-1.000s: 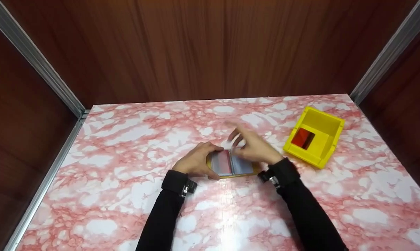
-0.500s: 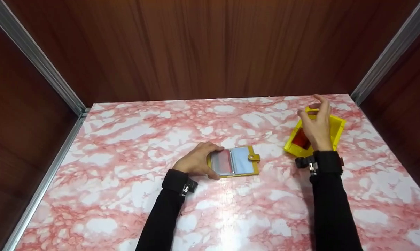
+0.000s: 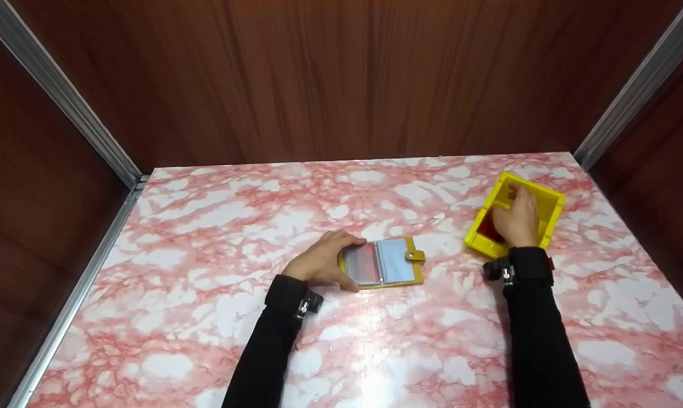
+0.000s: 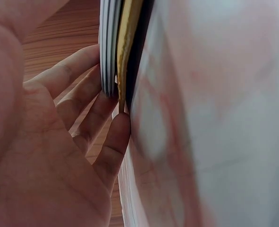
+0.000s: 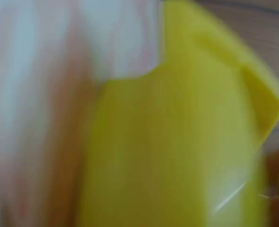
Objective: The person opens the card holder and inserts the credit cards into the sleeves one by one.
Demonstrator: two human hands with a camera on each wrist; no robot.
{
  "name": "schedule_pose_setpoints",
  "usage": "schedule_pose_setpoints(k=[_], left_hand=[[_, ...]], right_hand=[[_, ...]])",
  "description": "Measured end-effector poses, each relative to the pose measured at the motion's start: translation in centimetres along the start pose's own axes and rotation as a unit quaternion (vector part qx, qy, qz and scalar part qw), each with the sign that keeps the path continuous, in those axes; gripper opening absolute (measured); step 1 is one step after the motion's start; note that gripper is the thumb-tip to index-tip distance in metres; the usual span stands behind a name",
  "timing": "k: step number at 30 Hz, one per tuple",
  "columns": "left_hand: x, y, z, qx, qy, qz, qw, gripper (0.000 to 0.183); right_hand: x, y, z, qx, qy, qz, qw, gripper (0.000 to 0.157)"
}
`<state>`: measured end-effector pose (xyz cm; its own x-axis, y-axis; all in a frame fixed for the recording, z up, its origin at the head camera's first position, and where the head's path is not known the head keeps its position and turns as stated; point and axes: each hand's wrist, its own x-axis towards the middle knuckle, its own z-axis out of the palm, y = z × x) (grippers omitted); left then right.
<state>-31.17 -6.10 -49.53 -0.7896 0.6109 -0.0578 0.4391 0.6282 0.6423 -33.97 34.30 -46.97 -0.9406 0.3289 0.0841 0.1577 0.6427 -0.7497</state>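
My left hand (image 3: 321,260) grips the left side of an opened card holder (image 3: 398,260), its thumb at the near edge and its fingers at the far edge. The holder has a mustard cover, a snap strap, and clear sleeves, reddish at left and pale blue at right. In the left wrist view, my fingers (image 4: 113,146) touch the cover edge and the stacked sleeves (image 4: 109,47). My right hand (image 3: 520,221) reaches into a yellow bin (image 3: 552,212), thumb and fingers apart. Beside it in the bin shows a dark red card (image 3: 489,228), partly covered by the hand.
The bin stands at the right of a pink-and-white marbled table (image 3: 205,226). Brown wood-grain panels (image 3: 319,85) rise behind and at both sides, with metal posts (image 3: 75,96) at the corners. The right wrist view is mostly blurred bin wall (image 5: 167,142).
My right hand has moved right from over the card holder to above the bin, then down into it. The left hand has stayed on the holder.
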Motion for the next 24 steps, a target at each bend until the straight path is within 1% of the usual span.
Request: schedule_pose_setpoints(k=[3, 5, 6, 9, 14, 17, 24], left_hand=[[0.0, -0.01, -0.04, 0.001, -0.002, -0.001, 1.0, 0.095], [0.01, -0.01, -0.06, 0.002, -0.003, -0.002, 1.0, 0.095], [0.03, -0.01, -0.07, 0.003, -0.003, -0.003, 1.0, 0.095], [0.07, -0.02, -0.05, 0.005, -0.003, -0.005, 1.0, 0.096], [0.18, 0.02, 0.02, 0.009, -0.006, -0.006, 0.9999, 0.097], [0.2, 0.01, 0.02, 0.011, -0.007, -0.006, 0.9999, 0.097], [0.0, -0.05, -0.06, -0.003, -0.003, 0.004, 1.0, 0.097]], right_hand=[[0.15, 0.84, -0.06, -0.057, -0.063, 0.023, 0.996, 0.082], [0.22, 1.15, -0.08, -0.086, -0.094, 0.032, 0.991, 0.089], [0.26, 1.24, -0.09, -0.097, -0.102, 0.033, 0.989, 0.09], [0.28, 1.24, -0.02, -0.122, -0.109, 0.033, 0.986, 0.085], [0.2, 1.25, 0.1, -0.144, -0.104, 0.033, 0.984, 0.072], [0.12, 1.25, 0.18, -0.145, -0.1, 0.033, 0.984, 0.064], [-0.05, 1.05, 0.6, -0.137, -0.098, 0.04, 0.985, 0.044]])
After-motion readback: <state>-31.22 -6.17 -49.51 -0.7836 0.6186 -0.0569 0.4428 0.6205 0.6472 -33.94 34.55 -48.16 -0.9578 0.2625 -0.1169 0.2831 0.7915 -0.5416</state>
